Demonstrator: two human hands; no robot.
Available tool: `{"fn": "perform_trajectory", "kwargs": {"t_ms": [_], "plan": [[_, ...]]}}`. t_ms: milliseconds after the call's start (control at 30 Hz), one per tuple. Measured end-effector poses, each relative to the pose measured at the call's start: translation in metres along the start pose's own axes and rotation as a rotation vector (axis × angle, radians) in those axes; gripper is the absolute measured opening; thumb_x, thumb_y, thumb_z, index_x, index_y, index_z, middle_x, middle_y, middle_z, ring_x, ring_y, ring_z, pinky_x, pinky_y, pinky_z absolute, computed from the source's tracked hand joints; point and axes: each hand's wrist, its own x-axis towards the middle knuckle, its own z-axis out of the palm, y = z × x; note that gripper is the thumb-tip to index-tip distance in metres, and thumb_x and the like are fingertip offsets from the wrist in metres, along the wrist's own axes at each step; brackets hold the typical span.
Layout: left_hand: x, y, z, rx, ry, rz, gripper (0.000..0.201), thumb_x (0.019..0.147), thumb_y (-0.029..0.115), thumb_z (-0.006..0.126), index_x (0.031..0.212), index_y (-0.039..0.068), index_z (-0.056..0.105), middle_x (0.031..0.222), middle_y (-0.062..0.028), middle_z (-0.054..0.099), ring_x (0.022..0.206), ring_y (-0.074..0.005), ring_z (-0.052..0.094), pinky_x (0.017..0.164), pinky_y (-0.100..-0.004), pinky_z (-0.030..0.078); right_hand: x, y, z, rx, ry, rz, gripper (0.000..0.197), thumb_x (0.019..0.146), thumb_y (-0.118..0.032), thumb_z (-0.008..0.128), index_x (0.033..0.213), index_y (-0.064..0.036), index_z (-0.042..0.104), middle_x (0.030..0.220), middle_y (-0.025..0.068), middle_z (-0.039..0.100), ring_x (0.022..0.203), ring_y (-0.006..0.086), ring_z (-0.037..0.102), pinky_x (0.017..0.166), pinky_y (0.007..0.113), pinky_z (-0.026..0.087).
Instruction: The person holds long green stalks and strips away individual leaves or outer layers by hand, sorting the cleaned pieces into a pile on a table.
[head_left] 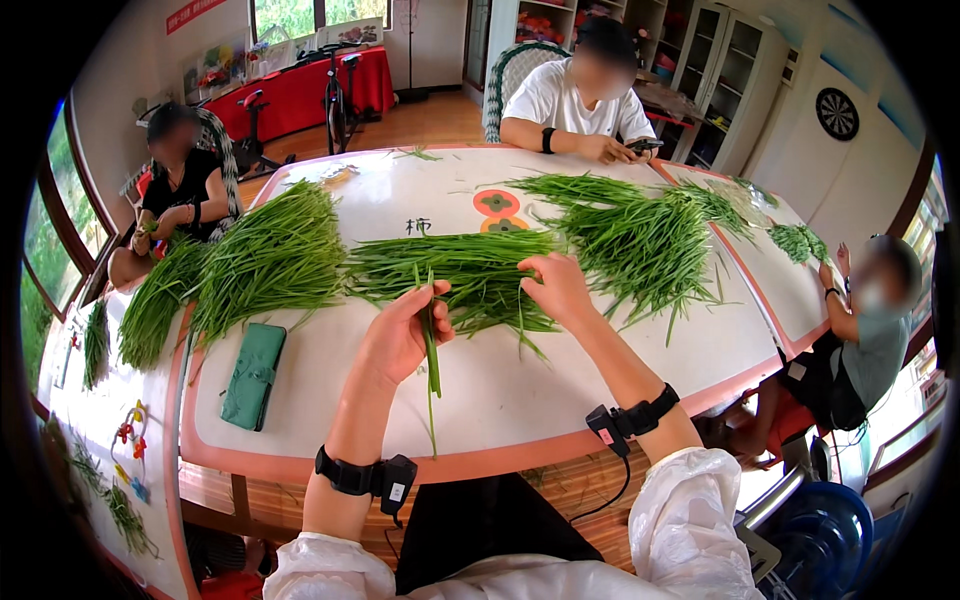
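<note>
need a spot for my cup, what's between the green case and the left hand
In the head view, the stretch between the green case and the left hand is bare white tabletop.

White sleeves, black straps, black cabled boxes

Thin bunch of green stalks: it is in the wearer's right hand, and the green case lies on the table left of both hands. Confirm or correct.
One error: the head view shows the thin bunch of green stalks in the left hand, not the right hand. The green case lies as you say.
</note>
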Motion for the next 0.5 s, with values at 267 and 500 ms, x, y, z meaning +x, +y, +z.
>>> {"fn": "perform_trajectory", "kwargs": {"t_ms": [267,500], "plan": [[0.001,-0.001,-0.006,-0.025,0.004,0.002,0.022,0.09,0.02,0.05,0.102,0.002,0.056,0.074,-0.0042,0.053,0.066,-0.0155,0.051,0.066,-0.0321,0.045,0.016,-0.012,-0.001,-0.092,0.062,-0.016,0.03,0.073,-0.017,0.063,0.102,-0.0137,0.061,0.099,0.0098,0.055,0.101,0.0306,0.045,0.084,0.045,0.04],[0.0,-0.002,-0.001,0.005,0.015,-0.009,0.023,0.089,0.02,0.05,0.103,0.002,0.055,0.073,-0.004,0.053,0.066,-0.0158,0.05,0.066,-0.0321,0.044,0.059,-0.004,0.005,-0.203,-0.189,-0.045,0.074,0.058,-0.027,0.068,0.127,-0.0179,0.043,0.127,0.013,0.044,0.122,0.0359,0.031,0.095,0.053,0.03]]}}
